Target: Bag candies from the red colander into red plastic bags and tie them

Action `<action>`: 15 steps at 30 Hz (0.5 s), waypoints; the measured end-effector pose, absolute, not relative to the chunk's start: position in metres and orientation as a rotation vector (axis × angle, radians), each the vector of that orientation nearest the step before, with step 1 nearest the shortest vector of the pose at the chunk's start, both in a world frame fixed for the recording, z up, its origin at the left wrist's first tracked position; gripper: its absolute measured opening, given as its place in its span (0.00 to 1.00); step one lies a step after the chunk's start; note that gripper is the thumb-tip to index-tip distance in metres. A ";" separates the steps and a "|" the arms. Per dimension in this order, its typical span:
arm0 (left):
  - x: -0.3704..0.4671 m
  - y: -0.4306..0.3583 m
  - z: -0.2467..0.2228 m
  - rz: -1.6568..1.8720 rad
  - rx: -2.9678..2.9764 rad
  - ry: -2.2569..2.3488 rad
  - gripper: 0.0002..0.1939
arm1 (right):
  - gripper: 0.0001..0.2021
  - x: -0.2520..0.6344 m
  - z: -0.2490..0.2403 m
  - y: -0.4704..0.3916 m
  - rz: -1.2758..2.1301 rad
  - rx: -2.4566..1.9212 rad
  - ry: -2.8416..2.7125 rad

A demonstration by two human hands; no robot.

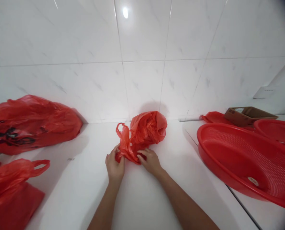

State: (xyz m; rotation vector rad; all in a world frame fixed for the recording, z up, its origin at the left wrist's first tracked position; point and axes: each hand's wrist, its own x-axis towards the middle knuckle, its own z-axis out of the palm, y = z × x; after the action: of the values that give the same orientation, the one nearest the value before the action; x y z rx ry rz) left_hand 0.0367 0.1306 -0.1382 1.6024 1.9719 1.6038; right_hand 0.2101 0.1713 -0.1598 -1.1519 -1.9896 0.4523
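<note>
A crumpled red plastic bag [149, 127] lies on the white tabletop [142, 195] near the tiled wall, its bulky part toward the wall and a looped handle standing up on its left. My left hand [115, 163] grips the near left edge of the bag, fingers behind the plastic and thumb in front. On the near right edge, my right hand [150, 159] pinches the plastic between thumb and fingers. Folds of the bag hide some of my fingertips.
A large filled red bag [34, 123] with black print lies at the left by the wall, with another red bag [15, 191] nearer. To the right stand a red plastic basket [230, 159], a second red basket [276, 131] and an open cardboard box [240, 118].
</note>
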 end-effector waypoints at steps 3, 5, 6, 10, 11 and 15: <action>0.028 0.126 -0.127 1.884 1.420 1.919 0.22 | 0.15 0.213 -0.157 0.180 0.467 -1.236 -1.919; 0.022 0.125 -0.119 2.058 1.276 1.883 0.22 | 0.20 0.215 -0.149 0.192 0.469 -1.294 -1.878; 0.019 0.124 -0.115 2.126 1.208 1.864 0.22 | 0.23 0.215 -0.143 0.199 0.466 -1.316 -1.867; 0.009 0.126 -0.110 2.276 1.003 1.767 0.20 | 0.34 0.209 -0.119 0.235 0.444 -1.342 -1.894; 0.008 0.126 -0.111 2.291 0.979 1.738 0.19 | 0.35 0.206 -0.115 0.245 0.444 -1.345 -1.912; 0.010 0.129 -0.117 2.277 0.988 1.668 0.15 | 0.34 0.192 -0.112 0.273 0.529 -1.363 -1.989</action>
State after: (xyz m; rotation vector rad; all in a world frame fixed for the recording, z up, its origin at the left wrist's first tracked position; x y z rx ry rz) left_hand 0.0098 0.1286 -0.1173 0.9884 1.6681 2.2771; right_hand 0.1924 0.2729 -0.1122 -1.3634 -1.9893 0.5286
